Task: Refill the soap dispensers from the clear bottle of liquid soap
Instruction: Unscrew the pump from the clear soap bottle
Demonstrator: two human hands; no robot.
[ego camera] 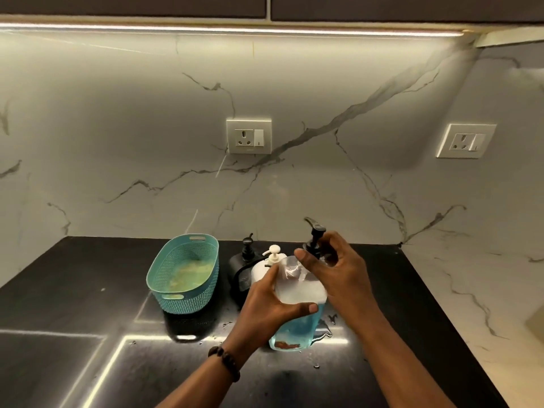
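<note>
The clear bottle (297, 301) is stood on the black counter (88, 304), near the middle of the near edge, with blue soap filling only its lower part. It is gripped by the left hand (265, 307), whose fingers are curled round the far side and whose thumb is laid across the front. A black pump (314, 240) sits at the bottle's top and is pinched by the right hand (332, 269), the fingers curled round its collar. Whether the collar is threaded on or already loose cannot be told.

Just behind, to the left, a white dispenser (269, 267) and a black dispenser (243, 269) are placed close together, both with pumps on. Further left a teal basket (184, 275) is set, and two sockets are mounted on the marble wall beyond.

Drops of liquid are scattered on the counter round the bottle's base (326, 322). The bottle could slide on that wet patch if the collar is twisted hard while the left grip is slack. Soap may be dripped from the pump's tube once it is lifted out, and more mess would be made. The white dispenser, nearly touching the left hand, could be knocked over by a careless turn.
</note>
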